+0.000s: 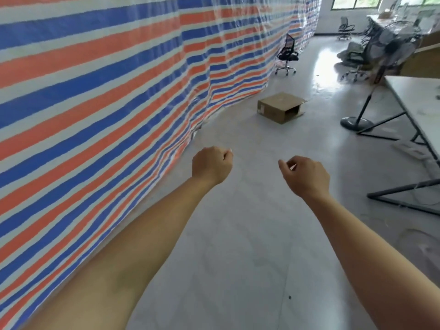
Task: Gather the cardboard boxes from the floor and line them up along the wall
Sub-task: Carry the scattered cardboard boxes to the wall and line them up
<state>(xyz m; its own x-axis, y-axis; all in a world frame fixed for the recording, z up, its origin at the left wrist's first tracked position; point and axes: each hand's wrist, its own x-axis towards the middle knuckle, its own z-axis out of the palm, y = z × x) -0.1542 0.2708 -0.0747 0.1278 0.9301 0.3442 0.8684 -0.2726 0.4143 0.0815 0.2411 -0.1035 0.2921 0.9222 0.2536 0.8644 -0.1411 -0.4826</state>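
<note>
Two empty hands reach forward: left hand (212, 164) curled in a fist, right hand (307, 176) loosely curled. Well ahead, nearer the right hand's line, the box (281, 107) lies flat by the tarp wall (142, 79), long side across, open end facing right.

A tarpaulin wall (119, 91) striped orange, blue and white hangs along the left, its hem meeting a pale, glossy floor (238, 234). On the right stand a white worktop (414, 108) on dark legs and a pedestal fan (390, 48), with a black office chair (287, 54) farther off by the tarpaulin. Daylight from the far windows (352, 1) glares on the floor.
</note>
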